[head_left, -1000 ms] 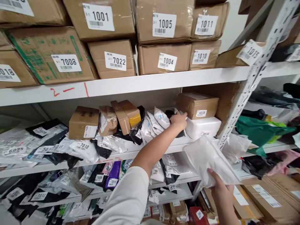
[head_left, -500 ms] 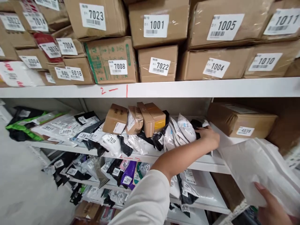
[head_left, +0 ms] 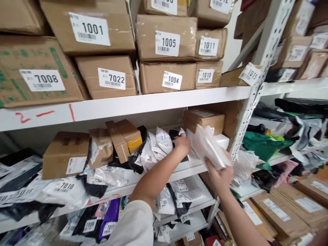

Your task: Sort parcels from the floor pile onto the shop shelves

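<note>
My left hand [head_left: 182,144] reaches onto the middle shelf, its fingers curled at the edge of a black plastic parcel [head_left: 174,134]; part of the grip is hidden. Just left of it, several white plastic parcels [head_left: 164,140] with number labels lean together. My right hand [head_left: 220,173] is closed around a whitish, translucent plastic-wrapped parcel [head_left: 208,147], held up tilted at the shelf's right end. Behind this parcel sits a cardboard box [head_left: 202,119], partly covered by it.
Labelled cardboard boxes [head_left: 166,37] fill the shelf above, over its white front edge [head_left: 143,104]. A perforated metal upright [head_left: 256,85] stands on the right. Small boxes [head_left: 66,155] and bagged parcels crowd the shelf's left. A neighbouring rack holds a green bag [head_left: 268,143].
The view has swung right and shows the upright and neighbouring rack. My right hand has brought the translucent parcel up to the shelf. My left hand stays at the black parcel.
</note>
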Action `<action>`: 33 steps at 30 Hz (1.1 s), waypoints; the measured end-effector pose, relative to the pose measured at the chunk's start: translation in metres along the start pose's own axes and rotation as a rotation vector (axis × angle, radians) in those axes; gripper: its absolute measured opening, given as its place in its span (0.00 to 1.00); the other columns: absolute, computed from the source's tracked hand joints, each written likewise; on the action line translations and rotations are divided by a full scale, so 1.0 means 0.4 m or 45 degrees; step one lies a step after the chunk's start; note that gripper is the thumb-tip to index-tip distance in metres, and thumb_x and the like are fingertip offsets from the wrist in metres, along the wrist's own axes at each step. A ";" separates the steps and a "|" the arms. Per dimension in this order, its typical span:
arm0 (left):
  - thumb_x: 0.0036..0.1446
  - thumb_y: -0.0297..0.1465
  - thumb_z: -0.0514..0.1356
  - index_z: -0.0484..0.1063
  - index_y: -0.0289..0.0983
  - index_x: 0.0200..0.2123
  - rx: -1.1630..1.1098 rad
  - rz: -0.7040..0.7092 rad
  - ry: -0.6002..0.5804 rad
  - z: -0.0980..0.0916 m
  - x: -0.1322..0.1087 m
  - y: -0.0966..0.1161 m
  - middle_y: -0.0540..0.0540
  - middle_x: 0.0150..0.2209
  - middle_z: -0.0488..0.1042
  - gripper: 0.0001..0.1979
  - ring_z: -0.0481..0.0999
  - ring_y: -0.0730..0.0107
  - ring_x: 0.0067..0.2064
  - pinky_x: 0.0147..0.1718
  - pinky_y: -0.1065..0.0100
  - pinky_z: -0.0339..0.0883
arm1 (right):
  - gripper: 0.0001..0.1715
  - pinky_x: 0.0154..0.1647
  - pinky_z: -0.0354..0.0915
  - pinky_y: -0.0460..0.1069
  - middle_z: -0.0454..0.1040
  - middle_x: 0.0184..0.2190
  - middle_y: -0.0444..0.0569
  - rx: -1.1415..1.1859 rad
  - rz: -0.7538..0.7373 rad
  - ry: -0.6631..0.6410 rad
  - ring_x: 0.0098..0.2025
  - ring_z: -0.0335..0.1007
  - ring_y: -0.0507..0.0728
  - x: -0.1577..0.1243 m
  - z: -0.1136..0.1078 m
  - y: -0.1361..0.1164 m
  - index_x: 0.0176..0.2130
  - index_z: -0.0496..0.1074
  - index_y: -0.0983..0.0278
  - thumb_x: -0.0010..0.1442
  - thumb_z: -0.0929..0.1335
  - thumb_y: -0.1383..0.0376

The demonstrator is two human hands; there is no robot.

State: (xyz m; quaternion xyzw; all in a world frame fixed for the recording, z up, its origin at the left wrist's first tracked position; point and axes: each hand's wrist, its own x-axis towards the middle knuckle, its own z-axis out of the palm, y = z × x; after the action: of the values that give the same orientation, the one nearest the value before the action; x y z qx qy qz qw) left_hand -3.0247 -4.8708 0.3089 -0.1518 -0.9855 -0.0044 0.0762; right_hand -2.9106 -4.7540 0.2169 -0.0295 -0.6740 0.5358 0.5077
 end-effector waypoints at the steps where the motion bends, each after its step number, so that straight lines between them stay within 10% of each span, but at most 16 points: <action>1: 0.54 0.30 0.63 0.77 0.32 0.51 -0.005 0.005 0.023 -0.001 -0.005 -0.001 0.28 0.62 0.63 0.20 0.71 0.32 0.56 0.45 0.45 0.72 | 0.37 0.60 0.65 0.60 0.72 0.56 0.58 -0.043 -0.064 -0.076 0.57 0.69 0.66 0.008 0.025 -0.005 0.60 0.68 0.65 0.54 0.72 0.54; 9: 0.58 0.36 0.58 0.70 0.39 0.55 -0.074 0.048 0.373 0.036 -0.042 -0.034 0.36 0.52 0.75 0.22 0.74 0.41 0.53 0.62 0.36 0.52 | 0.37 0.45 0.70 0.60 0.76 0.48 0.64 -0.506 0.123 -0.513 0.45 0.76 0.69 0.067 0.192 0.048 0.66 0.52 0.72 0.63 0.64 0.60; 14: 0.59 0.37 0.57 0.69 0.36 0.56 -0.094 0.094 0.423 0.053 -0.044 -0.047 0.34 0.50 0.76 0.22 0.74 0.43 0.53 0.60 0.45 0.58 | 0.29 0.40 0.70 0.57 0.67 0.56 0.73 -0.984 0.019 -0.752 0.48 0.75 0.68 0.068 0.207 0.041 0.63 0.53 0.75 0.66 0.60 0.68; 26: 0.65 0.36 0.51 0.60 0.28 0.67 -0.179 0.131 0.542 0.068 -0.064 -0.023 0.27 0.62 0.69 0.31 0.66 0.36 0.63 0.65 0.40 0.51 | 0.26 0.39 0.70 0.54 0.67 0.46 0.57 -0.550 -0.189 -0.501 0.36 0.69 0.57 0.057 0.197 0.087 0.62 0.63 0.66 0.67 0.59 0.65; 30: 0.65 0.37 0.52 0.65 0.39 0.64 -0.348 0.373 0.759 0.106 -0.121 0.004 0.36 0.66 0.66 0.26 0.61 0.45 0.68 0.68 0.40 0.49 | 0.33 0.42 0.73 0.57 0.66 0.38 0.50 -0.299 -0.325 -0.140 0.37 0.68 0.59 -0.084 0.078 0.219 0.66 0.56 0.61 0.65 0.65 0.66; 33: 0.61 0.30 0.56 0.66 0.51 0.62 -0.650 0.668 1.072 0.247 -0.209 0.016 0.41 0.57 0.74 0.26 0.72 0.51 0.60 0.60 0.45 0.66 | 0.31 0.44 0.74 0.59 0.72 0.38 0.49 -0.421 -0.336 -0.176 0.40 0.73 0.61 -0.265 -0.116 0.334 0.61 0.64 0.51 0.61 0.67 0.69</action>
State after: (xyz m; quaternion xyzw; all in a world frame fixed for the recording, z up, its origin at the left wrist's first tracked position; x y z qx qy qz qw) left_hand -2.9590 -4.8866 0.1984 -0.3907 -0.7669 -0.2840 0.4226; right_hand -2.8935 -4.7271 0.0430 0.0129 -0.7839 0.3476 0.5143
